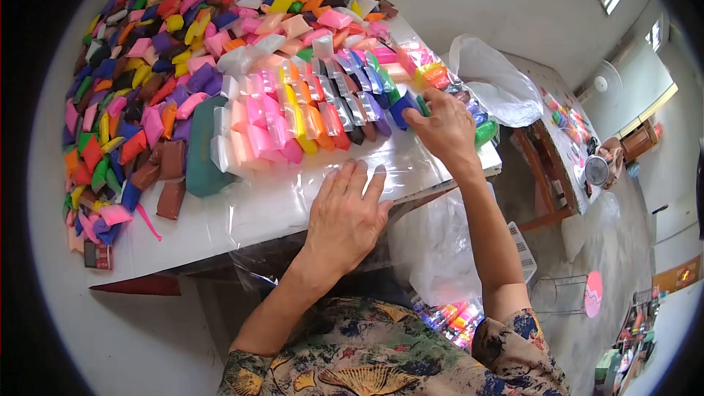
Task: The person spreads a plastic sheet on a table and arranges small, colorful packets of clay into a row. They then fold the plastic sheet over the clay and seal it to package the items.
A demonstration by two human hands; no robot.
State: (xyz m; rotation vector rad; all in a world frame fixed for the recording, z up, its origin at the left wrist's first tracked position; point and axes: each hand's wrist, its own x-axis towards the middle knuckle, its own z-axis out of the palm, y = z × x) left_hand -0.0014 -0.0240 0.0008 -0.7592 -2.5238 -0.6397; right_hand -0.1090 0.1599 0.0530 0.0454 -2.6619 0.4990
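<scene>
Rows of small wrapped packets in pink, yellow, orange, red, black, purple, blue and green (314, 126) lie side by side on the white table (293, 209). My left hand (347, 213) rests palm down on clear plastic film just in front of these rows, fingers spread, holding nothing. At the right end of the rows, my right hand (442, 128) reaches down with bent fingers at a green packet (423, 105), beside a blue one (400, 111). Whether its fingertips grip the green packet is hard to tell. A dark green block (208, 148) sits left of the rows.
A large heap of colourful packets (147, 66) covers the table's back and left. A clear plastic bag (499, 81) lies at the right corner. Below the front edge hangs another bag (436, 242) near more packets (458, 320). A stool (592, 294) and second table (565, 139) stand right.
</scene>
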